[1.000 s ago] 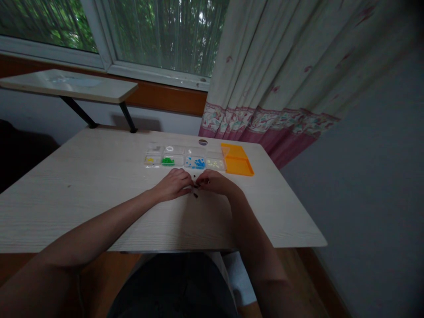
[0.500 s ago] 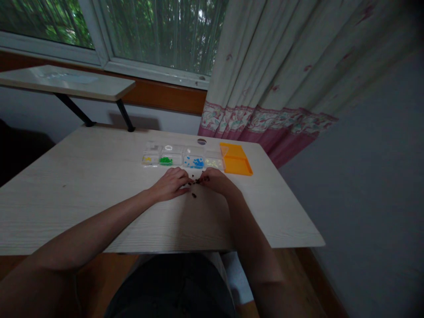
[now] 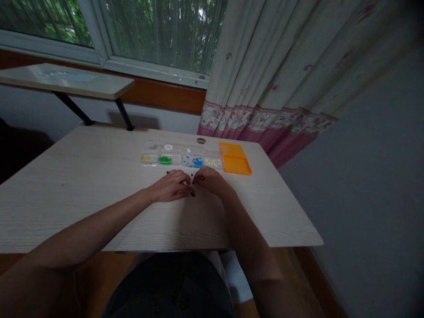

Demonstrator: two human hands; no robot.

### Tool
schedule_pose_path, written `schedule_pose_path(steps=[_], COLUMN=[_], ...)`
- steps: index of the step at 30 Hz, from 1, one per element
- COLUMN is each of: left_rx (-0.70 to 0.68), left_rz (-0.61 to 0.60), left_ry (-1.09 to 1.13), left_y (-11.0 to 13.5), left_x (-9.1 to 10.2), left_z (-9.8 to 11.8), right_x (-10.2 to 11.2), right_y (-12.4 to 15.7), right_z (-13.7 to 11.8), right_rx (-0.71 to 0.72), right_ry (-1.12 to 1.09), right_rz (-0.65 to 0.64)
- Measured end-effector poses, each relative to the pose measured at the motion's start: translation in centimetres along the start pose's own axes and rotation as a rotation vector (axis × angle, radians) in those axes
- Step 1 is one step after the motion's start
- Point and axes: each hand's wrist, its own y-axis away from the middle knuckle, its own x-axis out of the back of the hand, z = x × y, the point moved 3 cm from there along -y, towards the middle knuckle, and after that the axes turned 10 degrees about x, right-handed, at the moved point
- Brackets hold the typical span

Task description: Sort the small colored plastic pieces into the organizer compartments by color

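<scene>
My left hand [image 3: 169, 185] rests low over the table, its thumb apart from the bent fingers. Small dark pieces [image 3: 192, 194] lie by its thumb tip, and a few more show beyond its knuckles. Facing it, my right hand [image 3: 212, 180] is closed, fingers curled, with dark pieces at its fingertips. Between the two hands a couple of loose dark bits are scattered. Just beyond them stand clear lidded boxes: one with yellow pieces [image 3: 147, 158], one with green pieces [image 3: 165, 160], one with blue pieces [image 3: 198, 161] and one with pale yellow pieces [image 3: 212, 163].
An open orange case [image 3: 236, 158] lies right of the clear boxes. A round hole [image 3: 201, 141] sits near the table's back edge. At the back left a raised shelf [image 3: 99, 88] stands on black legs. A curtain [image 3: 258, 119] hangs behind the table [image 3: 99, 190].
My right hand has shifted slightly left, closer to my left hand. The dark pieces between the hands look fewer, and some now show beyond my left knuckles.
</scene>
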Motion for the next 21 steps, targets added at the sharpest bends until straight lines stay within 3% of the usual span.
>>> schedule_pose_path(steps=[16,21], left_rx=[-0.028,0.066], left_rz=[0.002,-0.005], left_ry=[-0.003,-0.006], left_y=[-0.3,-0.25], left_x=[-0.5,-0.23], left_z=[0.01,-0.11], right_x=[-0.96,-0.52], right_y=[-0.29,-0.02], right_z=[-0.72,-0.34], right_rx=[-0.037,-0.047], right_ry=[0.093,0.054], right_rz=[-0.067,-0.031])
